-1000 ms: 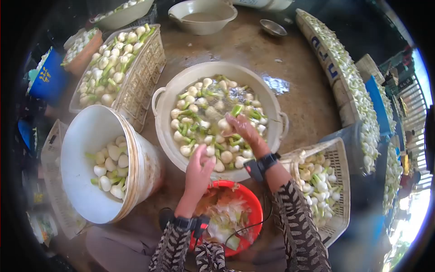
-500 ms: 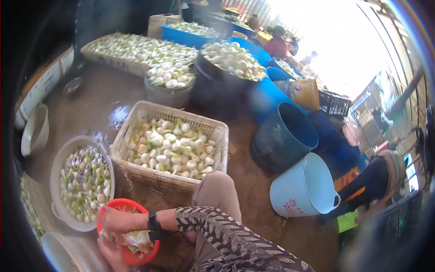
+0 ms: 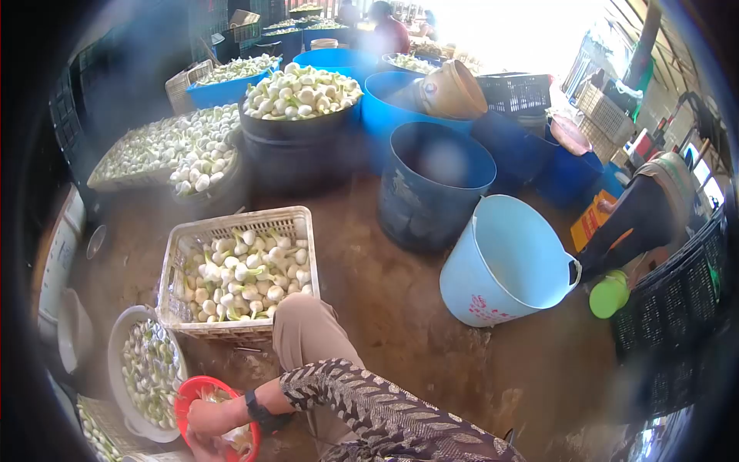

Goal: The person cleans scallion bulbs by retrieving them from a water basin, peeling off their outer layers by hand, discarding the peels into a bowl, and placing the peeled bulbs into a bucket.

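My right hand (image 3: 211, 418), with a dark watch (image 3: 260, 410) on its wrist, is over a red basin (image 3: 187, 390). Its fingers curl down, closed, and what they hold is hidden. Just below it, close against it, is my left hand (image 3: 203, 447), partly cut off by the frame's bottom edge. Its fingers look closed too, around something I cannot make out. Pale scraps and peelings (image 3: 240, 439) lie inside the basin. Beside it is a round white tub (image 3: 115, 362) of small white bulbs with green stalks, like garlic or onions.
A cream plastic crate (image 3: 231, 218) of white bulbs stands in front of my knee (image 3: 308, 323). Farther back are a heaped black tub (image 3: 300, 150) and a dark blue bucket (image 3: 435, 204). A light blue bucket (image 3: 493, 266) tilts at right, near a bending person (image 3: 643, 208).
The view has swung, so the crate and tubs appear farther left and the right side shows more. Both hands stay together at the red basin, now lower in view.
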`<state>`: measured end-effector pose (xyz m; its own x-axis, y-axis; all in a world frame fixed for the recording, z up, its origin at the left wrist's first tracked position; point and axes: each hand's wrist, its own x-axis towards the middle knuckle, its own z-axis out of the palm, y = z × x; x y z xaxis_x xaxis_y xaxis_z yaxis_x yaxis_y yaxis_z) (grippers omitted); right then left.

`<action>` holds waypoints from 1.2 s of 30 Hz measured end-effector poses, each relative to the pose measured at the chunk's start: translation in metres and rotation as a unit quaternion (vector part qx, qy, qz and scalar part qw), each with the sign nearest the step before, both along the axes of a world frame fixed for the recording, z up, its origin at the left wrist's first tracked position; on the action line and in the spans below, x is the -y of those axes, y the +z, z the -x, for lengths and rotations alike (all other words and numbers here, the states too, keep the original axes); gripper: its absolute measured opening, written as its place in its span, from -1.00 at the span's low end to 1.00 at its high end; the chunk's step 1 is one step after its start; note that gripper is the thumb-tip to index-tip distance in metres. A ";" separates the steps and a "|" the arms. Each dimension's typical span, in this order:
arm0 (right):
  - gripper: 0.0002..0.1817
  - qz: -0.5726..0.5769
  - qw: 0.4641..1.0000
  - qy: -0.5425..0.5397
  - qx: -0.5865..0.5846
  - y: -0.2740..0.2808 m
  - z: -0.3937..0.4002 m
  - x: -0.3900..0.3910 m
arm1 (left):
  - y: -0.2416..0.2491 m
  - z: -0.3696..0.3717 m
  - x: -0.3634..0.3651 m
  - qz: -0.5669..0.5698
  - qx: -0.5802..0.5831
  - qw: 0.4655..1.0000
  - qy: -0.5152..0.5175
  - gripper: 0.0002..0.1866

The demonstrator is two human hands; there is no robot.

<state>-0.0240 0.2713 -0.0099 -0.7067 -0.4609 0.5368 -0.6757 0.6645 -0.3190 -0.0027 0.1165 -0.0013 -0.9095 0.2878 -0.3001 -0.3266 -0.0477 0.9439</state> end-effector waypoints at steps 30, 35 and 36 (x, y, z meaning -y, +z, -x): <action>-0.76 0.193 0.971 0.001 0.143 0.016 -0.002 -0.017 | 0.120 -0.070 -0.078 -0.027 0.019 0.996 0.087 -0.67; -0.70 0.190 0.967 -0.044 0.167 -0.001 -0.001 -0.009 | 0.078 -0.056 -0.045 0.206 -0.253 0.944 -0.042 -0.63; -0.71 0.183 0.968 -0.044 0.167 0.001 -0.005 -0.013 | 0.071 -0.055 -0.043 0.216 -0.311 0.925 -0.025 -0.61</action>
<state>-0.0194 0.2841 -0.0088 -0.8969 -0.2124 0.3879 -0.4400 0.5166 -0.7345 0.0521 0.1596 0.0698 -0.9339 0.3091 0.1799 0.2945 0.3790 0.8773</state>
